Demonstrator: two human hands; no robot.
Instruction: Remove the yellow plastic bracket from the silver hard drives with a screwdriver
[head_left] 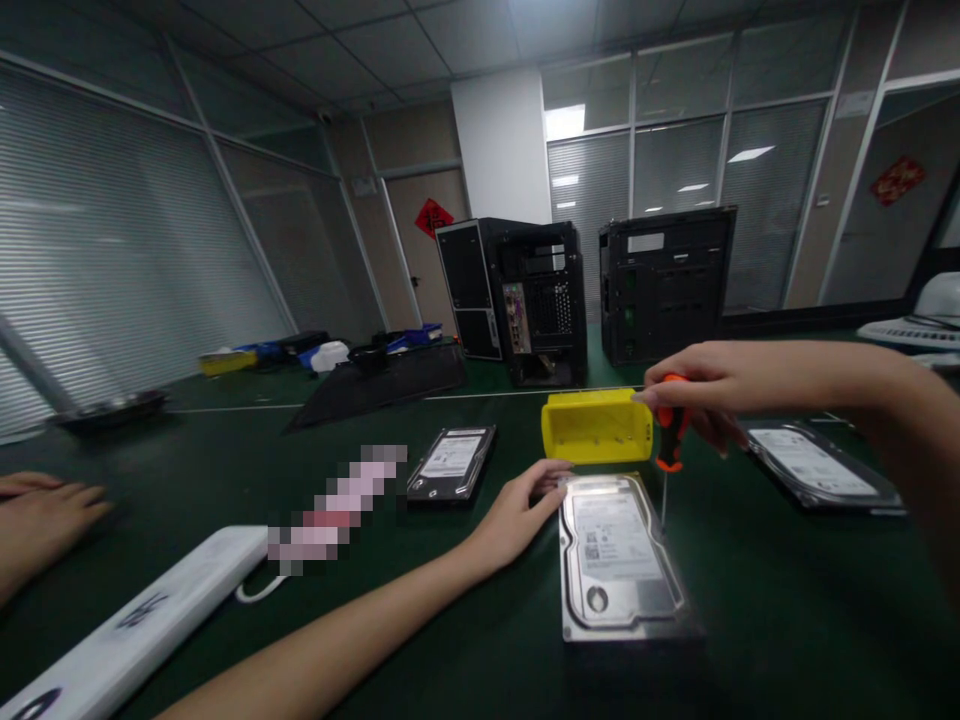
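A silver hard drive (611, 560) with a white label lies on the dark green table in front of me. My left hand (525, 508) grips its upper left edge, fingers bent over the far corner and thumb on the near side. My right hand (697, 385) is closed on a screwdriver (669, 440) with an orange and black handle. The shaft points down, its tip near the right side of the drive; whether it touches a screw I cannot tell. Right behind the drive stands a yellow bin (596, 428) with a few small pieces inside.
Another hard drive (452, 465) lies to the left, a third (817, 462) to the right under my forearm. A white box (142, 630) lies at the lower left, near another person's hand (52, 515). Two black computer cases (517, 300) stand behind, beside a black mat (382, 385).
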